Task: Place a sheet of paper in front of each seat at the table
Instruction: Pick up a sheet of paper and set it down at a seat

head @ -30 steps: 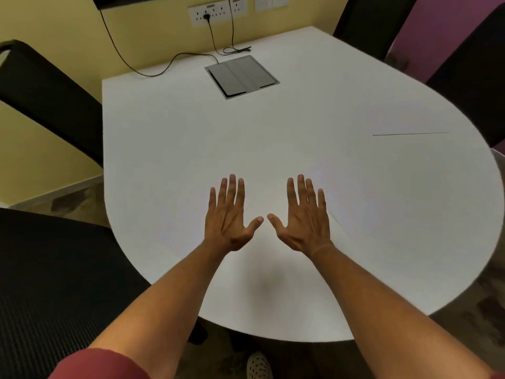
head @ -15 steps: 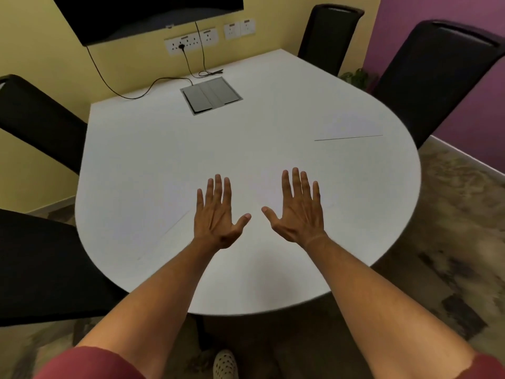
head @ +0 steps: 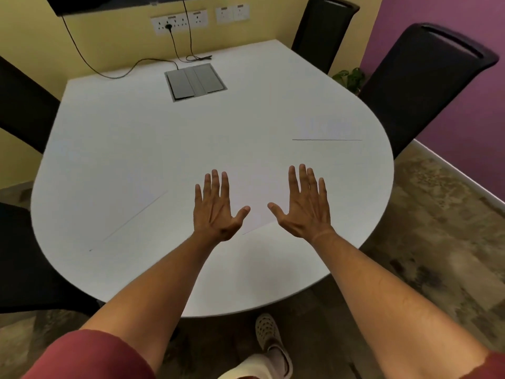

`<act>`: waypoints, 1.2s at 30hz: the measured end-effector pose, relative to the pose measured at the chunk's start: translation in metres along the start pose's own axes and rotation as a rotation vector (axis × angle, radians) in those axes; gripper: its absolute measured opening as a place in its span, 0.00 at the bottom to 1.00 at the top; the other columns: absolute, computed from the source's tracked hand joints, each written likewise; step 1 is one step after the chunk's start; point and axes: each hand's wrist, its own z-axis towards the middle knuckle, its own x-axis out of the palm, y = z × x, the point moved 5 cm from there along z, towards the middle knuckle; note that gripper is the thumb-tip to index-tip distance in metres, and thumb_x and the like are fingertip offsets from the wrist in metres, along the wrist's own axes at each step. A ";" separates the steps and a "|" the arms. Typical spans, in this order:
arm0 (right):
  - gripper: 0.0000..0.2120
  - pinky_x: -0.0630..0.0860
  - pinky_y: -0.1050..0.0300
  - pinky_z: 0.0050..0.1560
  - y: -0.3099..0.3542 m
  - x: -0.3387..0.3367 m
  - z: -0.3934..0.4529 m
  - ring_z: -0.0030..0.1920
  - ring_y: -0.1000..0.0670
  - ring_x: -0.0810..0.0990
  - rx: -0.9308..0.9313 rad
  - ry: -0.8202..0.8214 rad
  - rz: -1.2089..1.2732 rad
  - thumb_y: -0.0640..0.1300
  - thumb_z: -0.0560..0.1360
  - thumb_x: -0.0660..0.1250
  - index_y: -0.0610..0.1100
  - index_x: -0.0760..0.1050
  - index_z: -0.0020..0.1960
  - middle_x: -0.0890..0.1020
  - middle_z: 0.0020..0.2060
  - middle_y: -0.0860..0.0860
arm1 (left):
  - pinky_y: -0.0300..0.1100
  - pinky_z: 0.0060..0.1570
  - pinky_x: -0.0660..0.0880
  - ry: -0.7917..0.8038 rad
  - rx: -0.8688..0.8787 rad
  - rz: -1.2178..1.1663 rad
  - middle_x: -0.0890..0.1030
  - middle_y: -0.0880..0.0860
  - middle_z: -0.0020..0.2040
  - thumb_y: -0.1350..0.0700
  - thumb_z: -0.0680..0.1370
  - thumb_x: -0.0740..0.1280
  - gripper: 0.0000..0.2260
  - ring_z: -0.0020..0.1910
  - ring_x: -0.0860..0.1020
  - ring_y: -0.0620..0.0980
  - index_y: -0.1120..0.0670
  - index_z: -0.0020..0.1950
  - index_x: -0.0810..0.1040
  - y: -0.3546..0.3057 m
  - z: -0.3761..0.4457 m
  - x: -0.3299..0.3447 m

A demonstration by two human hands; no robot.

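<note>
The white table has a rounded near end. White sheets of paper lie flat on it and barely stand out. One sheet is at the right before a black chair. Another sheet lies at the left, its edge a thin diagonal line. A third sheet lies between my hands. My left hand and my right hand hover palm down over the table with fingers spread, holding nothing.
A second black chair stands at the far right, and two more chairs stand along the left. A grey cable box is set into the far tabletop, with a black cord running to wall sockets. My shoe shows under the table.
My view has pulled back and swung right, bringing the right-hand chairs and floor into sight. Both hands stay spread over the table, now slightly farther apart.
</note>
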 end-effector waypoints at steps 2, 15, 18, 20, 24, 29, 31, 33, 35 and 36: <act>0.46 0.41 0.41 0.77 -0.009 0.008 0.015 0.79 0.43 0.41 -0.020 0.016 -0.013 0.70 0.74 0.51 0.46 0.36 0.79 0.43 0.79 0.43 | 0.56 0.76 0.38 0.003 -0.031 -0.020 0.37 0.57 0.80 0.30 0.75 0.49 0.44 0.79 0.37 0.55 0.54 0.79 0.34 -0.003 0.014 0.012; 0.47 0.41 0.42 0.77 -0.034 0.065 0.113 0.79 0.43 0.42 -0.157 0.173 -0.030 0.70 0.74 0.53 0.45 0.36 0.79 0.44 0.79 0.43 | 0.56 0.76 0.38 0.125 -0.243 -0.074 0.37 0.58 0.80 0.31 0.76 0.50 0.44 0.79 0.37 0.56 0.56 0.79 0.34 0.008 0.075 0.068; 0.46 0.42 0.42 0.77 -0.033 0.075 0.127 0.79 0.43 0.42 -0.193 0.197 -0.033 0.70 0.74 0.53 0.45 0.36 0.79 0.43 0.79 0.43 | 0.55 0.76 0.38 0.145 -0.292 -0.074 0.37 0.58 0.80 0.31 0.76 0.50 0.44 0.79 0.37 0.56 0.56 0.78 0.34 0.011 0.079 0.076; 0.46 0.42 0.42 0.78 -0.033 0.081 0.135 0.79 0.43 0.42 -0.211 0.205 -0.036 0.70 0.74 0.52 0.45 0.36 0.79 0.44 0.79 0.42 | 0.55 0.76 0.38 0.153 -0.318 -0.078 0.37 0.58 0.80 0.31 0.76 0.50 0.44 0.79 0.37 0.56 0.56 0.79 0.34 0.012 0.081 0.080; 0.46 0.43 0.43 0.78 -0.035 0.094 0.150 0.79 0.43 0.44 -0.256 0.243 -0.026 0.69 0.74 0.53 0.45 0.37 0.79 0.46 0.79 0.42 | 0.55 0.76 0.38 0.180 -0.385 -0.082 0.38 0.58 0.80 0.31 0.76 0.51 0.44 0.79 0.37 0.56 0.56 0.79 0.34 0.010 0.085 0.088; 0.47 0.48 0.43 0.77 -0.040 0.113 0.170 0.79 0.42 0.49 -0.303 0.286 0.025 0.69 0.74 0.54 0.43 0.41 0.80 0.50 0.79 0.41 | 0.54 0.76 0.38 0.203 -0.494 -0.105 0.40 0.58 0.80 0.32 0.76 0.53 0.44 0.79 0.39 0.56 0.57 0.79 0.36 0.006 0.090 0.100; 0.47 0.52 0.44 0.77 -0.042 0.121 0.177 0.79 0.42 0.52 -0.297 0.314 0.057 0.69 0.74 0.55 0.43 0.42 0.80 0.52 0.79 0.41 | 0.54 0.77 0.39 0.221 -0.534 -0.123 0.40 0.58 0.80 0.32 0.76 0.54 0.44 0.79 0.40 0.56 0.56 0.79 0.37 0.005 0.091 0.107; 0.47 0.56 0.43 0.75 -0.043 0.129 0.183 0.77 0.41 0.56 -0.284 0.330 0.080 0.69 0.73 0.56 0.43 0.45 0.80 0.56 0.78 0.41 | 0.53 0.77 0.43 0.240 -0.597 -0.174 0.42 0.57 0.81 0.32 0.76 0.56 0.45 0.80 0.42 0.56 0.56 0.80 0.38 0.004 0.092 0.116; 0.46 0.63 0.43 0.69 -0.043 0.135 0.189 0.73 0.40 0.63 -0.279 0.331 0.077 0.69 0.73 0.57 0.42 0.49 0.79 0.63 0.75 0.41 | 0.53 0.75 0.51 0.238 -0.707 -0.260 0.48 0.58 0.81 0.32 0.75 0.59 0.45 0.79 0.49 0.57 0.55 0.80 0.41 0.005 0.094 0.122; 0.45 0.65 0.43 0.66 -0.043 0.138 0.192 0.70 0.40 0.66 -0.274 0.326 0.068 0.69 0.73 0.58 0.42 0.51 0.79 0.67 0.72 0.41 | 0.54 0.74 0.55 0.217 -0.763 -0.296 0.52 0.59 0.80 0.33 0.75 0.61 0.45 0.78 0.53 0.59 0.55 0.80 0.44 0.007 0.095 0.124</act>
